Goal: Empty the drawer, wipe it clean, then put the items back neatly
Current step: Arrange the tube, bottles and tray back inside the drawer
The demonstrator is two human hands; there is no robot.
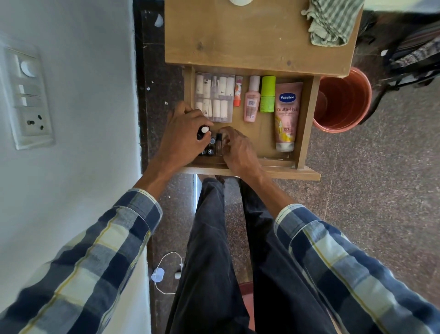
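Drawer (307, 119) is pulled out from under the wooden cabinet top (238, 35); both hands work at its front-left corner.

L hand (184, 133): fingers curled round a small dark bottle w/ white cap (204, 130), cap end facing the camera. Bottle body mostly hidden by the fingers; label not readable.

R hand (238, 149): fingers curled downward, tips just beside a small dark-capped vial (218, 140). Cannot tell whether it pinches the vial or only touches it; fingertips are hidden.

Directly below the L-hand grip: cluster of small dark bottles (207, 150), partly covered by both hands; count unclear.

Beyond the grip, toward drawer rear: clear plastic case (214, 96) w/ white rolls in two rows; near-left corner hidden by L knuckles.

R of the grip, in order, all lying flat: orange-capped stick (237, 91), pink bottle (252, 100), green tube (267, 94), pink Vaseline tube (287, 116), cap toward drawer front. Lower text on the tube is too small to read.

Striped cloth (332, 22) lies bunched on the cabinet top, far-R of grip, cut off by the frame's top edge. A white round object (240, 2) at the top edge is also cut off; type unclear.

Orange bucket (342, 100) stands on the floor just beside the drawer's R wall.
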